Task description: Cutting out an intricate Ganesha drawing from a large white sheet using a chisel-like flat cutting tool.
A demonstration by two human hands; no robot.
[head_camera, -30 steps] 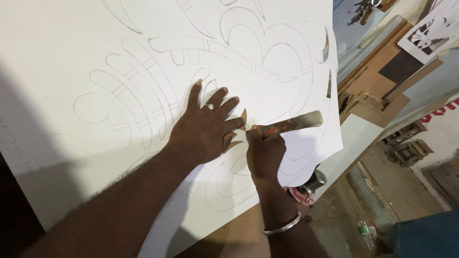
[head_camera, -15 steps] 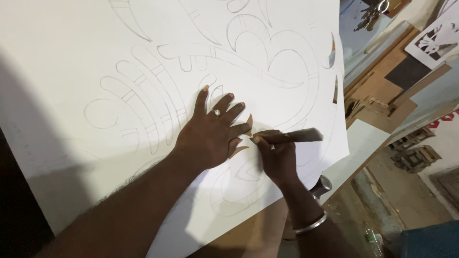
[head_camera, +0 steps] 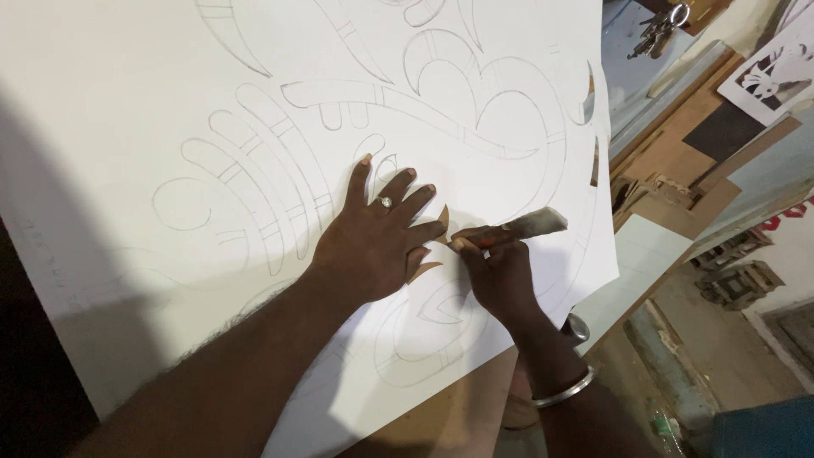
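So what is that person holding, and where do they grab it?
The right hand holds a cutting tool near its tip end, like a pen. The left hand holds nothing; it presses flat on the white sheet.

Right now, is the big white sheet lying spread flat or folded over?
Spread flat. The white sheet lies open over the board, left hand pressing it down; no fold shows.

Your left hand (head_camera: 377, 246) lies flat on the big white sheet (head_camera: 127, 127) of pencilled curves, fingers spread, a ring (head_camera: 386, 202) on one finger. Just beside it, your right hand (head_camera: 500, 276) grips a cutting tool (head_camera: 517, 229) — its tip at a cut-out sliver — and a metal bangle (head_camera: 564, 390) circles that wrist.
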